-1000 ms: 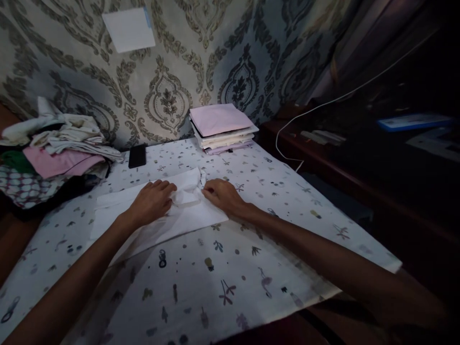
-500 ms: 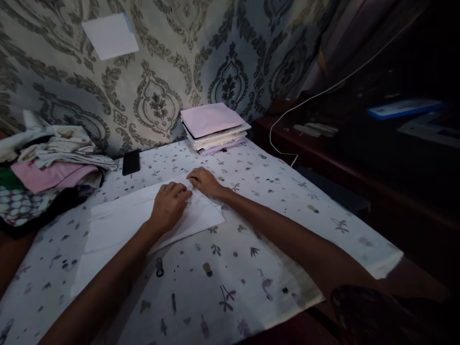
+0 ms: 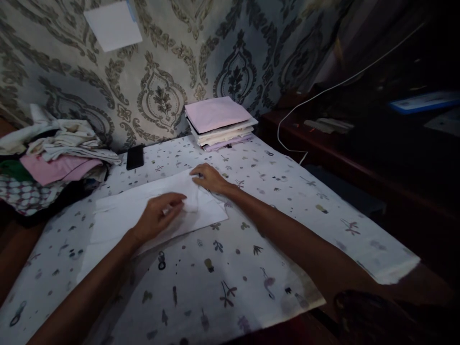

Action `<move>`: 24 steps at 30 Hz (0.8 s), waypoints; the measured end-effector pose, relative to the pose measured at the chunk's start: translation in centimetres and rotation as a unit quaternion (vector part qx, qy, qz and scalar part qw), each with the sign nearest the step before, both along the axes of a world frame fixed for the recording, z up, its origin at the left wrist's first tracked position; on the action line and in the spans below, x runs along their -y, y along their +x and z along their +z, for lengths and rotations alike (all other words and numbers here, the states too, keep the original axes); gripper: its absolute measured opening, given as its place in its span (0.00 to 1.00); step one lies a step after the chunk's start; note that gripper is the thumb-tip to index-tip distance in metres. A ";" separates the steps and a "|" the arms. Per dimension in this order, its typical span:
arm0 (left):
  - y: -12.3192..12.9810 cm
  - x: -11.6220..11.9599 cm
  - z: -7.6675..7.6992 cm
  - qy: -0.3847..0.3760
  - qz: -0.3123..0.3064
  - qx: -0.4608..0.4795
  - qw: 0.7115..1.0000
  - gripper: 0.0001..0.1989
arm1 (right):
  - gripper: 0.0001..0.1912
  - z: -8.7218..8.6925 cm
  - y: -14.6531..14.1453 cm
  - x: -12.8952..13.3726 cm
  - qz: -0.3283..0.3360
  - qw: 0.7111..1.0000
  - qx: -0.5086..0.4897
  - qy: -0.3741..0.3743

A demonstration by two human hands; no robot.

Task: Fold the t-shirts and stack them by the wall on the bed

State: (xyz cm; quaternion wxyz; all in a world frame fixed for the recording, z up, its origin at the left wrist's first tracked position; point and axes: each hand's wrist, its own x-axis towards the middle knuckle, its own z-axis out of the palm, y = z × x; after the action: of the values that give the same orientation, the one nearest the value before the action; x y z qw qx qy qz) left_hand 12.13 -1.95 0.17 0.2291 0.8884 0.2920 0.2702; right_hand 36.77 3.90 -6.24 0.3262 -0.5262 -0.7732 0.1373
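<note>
A white cloth (image 3: 122,213) lies spread on the patterned sheet, with a fold near its right end. Over its middle is my left hand (image 3: 158,214), slightly blurred, thumb and fingers apart, holding nothing that I can see. At the far edge of the fold, my right hand (image 3: 208,178) has its thumb and bent fingers around a bit of the white cloth.
A stack of folded cloths (image 3: 219,115) with a pink one on top stands at the back. A black phone (image 3: 135,158) lies left of it, beside a heap of clothes (image 3: 64,153). A white cable (image 3: 323,92) hangs at the right.
My left hand has moved left, away from the right hand, and its fingers have spread. The cloth's right part now shows a folded-over flap. The view has shifted slightly.
</note>
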 end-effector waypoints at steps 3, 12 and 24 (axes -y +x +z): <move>-1.7 -1.3 1.5 -0.061 0.143 0.124 0.980 0.13 | 0.16 0.9 -0.6 1.0 -0.007 1.000 -0.004 0.015; -3.4 -1.7 0.1 0.004 0.101 -0.086 0.991 0.12 | 0.32 1.1 -3.9 4.2 0.102 0.983 0.149 -0.031; -7.4 -0.3 -2.2 0.101 0.090 -0.153 0.979 0.14 | 0.29 3.0 -8.3 3.7 0.108 0.976 0.187 -0.032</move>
State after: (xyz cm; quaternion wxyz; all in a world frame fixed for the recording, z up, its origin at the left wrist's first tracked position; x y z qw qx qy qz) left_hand 4.72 -1.61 -1.99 0.0658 0.9077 0.3740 0.1784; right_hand 28.51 0.20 -3.28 0.1415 -0.4661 -0.8681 0.0956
